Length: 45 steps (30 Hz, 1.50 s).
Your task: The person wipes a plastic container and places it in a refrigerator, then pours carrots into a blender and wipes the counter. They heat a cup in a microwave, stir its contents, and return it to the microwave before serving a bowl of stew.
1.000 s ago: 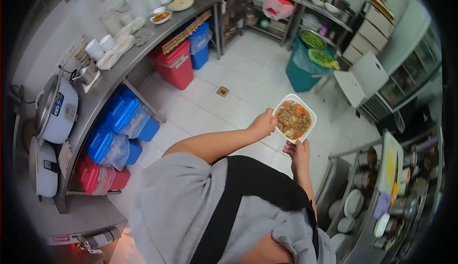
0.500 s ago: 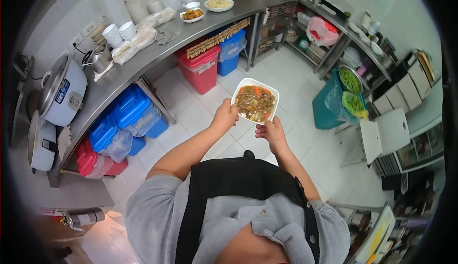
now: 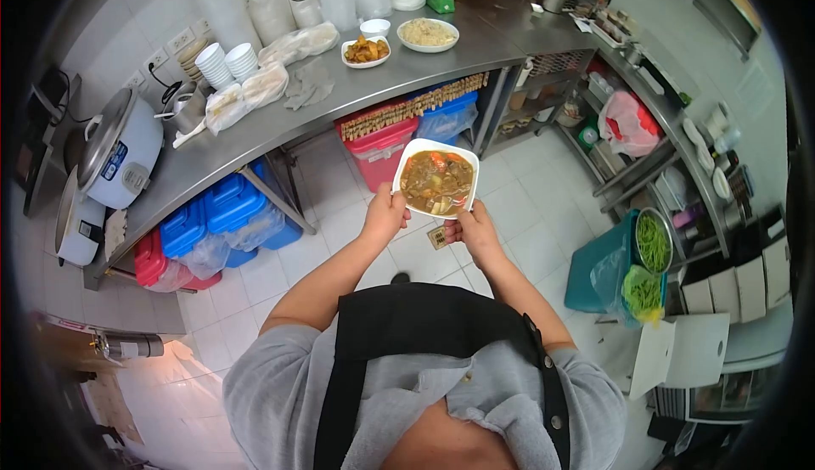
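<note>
Out in front of my body, a white square bowl (image 3: 469,188) of brown stew (image 3: 437,180) with orange and pale pieces is held level over the floor. My left hand (image 3: 386,215) grips its near left corner, thumb on the rim and fingers curled below. At the near right corner, my right hand (image 3: 475,230) pinches the rim with its thumb, the other fingers bent underneath. A small tan patterned square (image 3: 437,238) shows beside the right fingertips.
The steel counter (image 3: 356,101) ahead bears a dish of orange-brown food (image 3: 366,50), an oval plate of pale food (image 3: 428,34) and stacked white cups (image 3: 222,66). Lidded bins (image 3: 382,143) stand beneath it. Rice cookers (image 3: 121,147) are left; a teal bin (image 3: 598,270) with greens is right.
I have moved forward toward the counter, which now appears nearer, with the dishes and pink-red bin closer to the bowl. Both hands keep their hold on the bowl.
</note>
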{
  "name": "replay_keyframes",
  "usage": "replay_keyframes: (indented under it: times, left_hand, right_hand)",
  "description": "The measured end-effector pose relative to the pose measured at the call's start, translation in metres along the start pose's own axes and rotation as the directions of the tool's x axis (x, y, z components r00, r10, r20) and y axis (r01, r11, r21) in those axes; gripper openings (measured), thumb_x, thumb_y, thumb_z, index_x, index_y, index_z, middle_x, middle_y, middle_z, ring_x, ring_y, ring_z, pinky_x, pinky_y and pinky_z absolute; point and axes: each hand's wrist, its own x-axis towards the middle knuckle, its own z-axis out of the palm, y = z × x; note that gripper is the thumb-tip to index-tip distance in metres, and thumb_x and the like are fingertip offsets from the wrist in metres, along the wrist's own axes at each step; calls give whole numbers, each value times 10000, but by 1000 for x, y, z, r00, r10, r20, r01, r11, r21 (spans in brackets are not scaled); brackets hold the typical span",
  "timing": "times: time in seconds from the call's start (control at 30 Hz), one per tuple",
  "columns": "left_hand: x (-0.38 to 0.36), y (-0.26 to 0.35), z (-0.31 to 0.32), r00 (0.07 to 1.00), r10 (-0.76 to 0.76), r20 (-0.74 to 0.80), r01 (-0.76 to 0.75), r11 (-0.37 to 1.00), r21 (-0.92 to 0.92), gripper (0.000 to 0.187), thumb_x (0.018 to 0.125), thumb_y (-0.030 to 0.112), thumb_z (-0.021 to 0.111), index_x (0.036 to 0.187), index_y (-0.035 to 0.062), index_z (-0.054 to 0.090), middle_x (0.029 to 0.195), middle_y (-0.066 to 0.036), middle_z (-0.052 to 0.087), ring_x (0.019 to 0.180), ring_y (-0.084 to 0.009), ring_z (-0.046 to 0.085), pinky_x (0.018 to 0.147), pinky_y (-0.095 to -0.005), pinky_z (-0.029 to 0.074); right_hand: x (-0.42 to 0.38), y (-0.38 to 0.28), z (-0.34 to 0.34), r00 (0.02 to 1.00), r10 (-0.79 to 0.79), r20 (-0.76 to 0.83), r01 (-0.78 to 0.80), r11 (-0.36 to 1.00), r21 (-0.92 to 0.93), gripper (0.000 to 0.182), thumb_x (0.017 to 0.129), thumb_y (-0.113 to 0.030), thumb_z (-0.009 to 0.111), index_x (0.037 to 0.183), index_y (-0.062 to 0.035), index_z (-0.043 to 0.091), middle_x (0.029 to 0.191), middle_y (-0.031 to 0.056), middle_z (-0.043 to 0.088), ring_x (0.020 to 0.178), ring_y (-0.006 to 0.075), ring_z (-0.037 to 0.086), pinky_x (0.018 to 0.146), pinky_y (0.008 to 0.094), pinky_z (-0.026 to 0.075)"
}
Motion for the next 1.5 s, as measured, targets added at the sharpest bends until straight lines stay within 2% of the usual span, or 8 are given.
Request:
replay_keyframes:
  times: [0.27, 0.47, 0.57, 1.07, 1.1, 1.2, 1.3, 1.5]
  left_hand:
    - [124, 14, 21, 999, 43, 26, -43, 999, -10, 259, 941, 187, 371, 1093, -8, 448, 644, -45, 550, 456, -94, 487, 388, -242, 385]
    - [212, 35, 37, 996, 91, 14, -91, 996, 2, 231, 939, 182, 396, 1035, -21, 452, 638, -83, 567, 468, -138, 527, 446, -286, 449]
    - [249, 47, 46, 995, 98, 26, -97, 994, -39, 239, 952, 198, 395, 1083, 9, 459, 642, -48, 547, 456, -96, 485, 389, -239, 393]
    - [432, 56, 108, 982, -168, 87, 177, 979, -106, 347, 943, 270, 470, 1166, 4, 483, 710, -50, 562, 551, -119, 525, 464, -251, 419]
    - [440, 58, 109, 987, -148, 60, 153, 984, -90, 520, 938, 304, 515, 1327, 10, 332, 819, -83, 570, 625, -138, 566, 503, -267, 469]
    - [462, 66, 118, 926, -223, -306, 129, 945, -299, 834, 917, 314, 557, 1444, 3, -11, 972, -158, 572, 658, -182, 596, 546, -296, 522]
    - [487, 64, 101, 940, -126, -318, -41, 881, -470, 906, 941, 358, 521, 1426, 63, -184, 1087, -201, 480, 835, -237, 596, 695, -326, 545]
    - [527, 79, 95, 931, -188, -314, 0, 858, -514, 778, 959, 370, 483, 1447, 62, -38, 1054, -198, 492, 902, -236, 581, 775, -336, 522]
  right_hand:
    - [116, -32, -29, 1000, 9, 4, -9, 1000, -2, 272, 919, -157, 403, 1093, 52, 391, 869, 162, 566, 673, 193, 576, 587, 320, 517]
    - [201, -65, -49, 999, -14, -47, 12, 999, -38, 265, 908, -149, 403, 1093, 42, 391, 846, 155, 565, 654, 190, 569, 569, 324, 512]
    - [237, -76, -60, 999, -7, -49, 6, 999, -32, 263, 903, -141, 384, 1092, 42, 387, 825, 149, 559, 627, 178, 564, 535, 307, 507]
    - [420, -111, -144, 994, 107, 3, -106, 991, -76, 228, 879, -148, 418, 1041, 11, 396, 765, 113, 560, 577, 166, 546, 489, 310, 489]
    - [431, -110, -148, 996, 88, 21, -86, 994, -68, 260, 893, -161, 408, 1064, 34, 389, 750, 122, 555, 556, 162, 550, 467, 311, 508]
    - [459, -110, -160, 996, 89, -4, -89, 995, -36, 270, 891, -160, 406, 1074, 37, 390, 750, 120, 555, 555, 163, 550, 468, 312, 509]
    - [478, -119, -170, 995, 103, 17, -103, 994, -20, 281, 889, -157, 405, 1091, 37, 379, 761, 121, 555, 559, 162, 549, 472, 311, 511]
    - [494, -121, -181, 986, 138, 90, -135, 990, -42, 291, 891, -137, 392, 1126, 26, 340, 795, 127, 552, 571, 163, 548, 478, 312, 513]
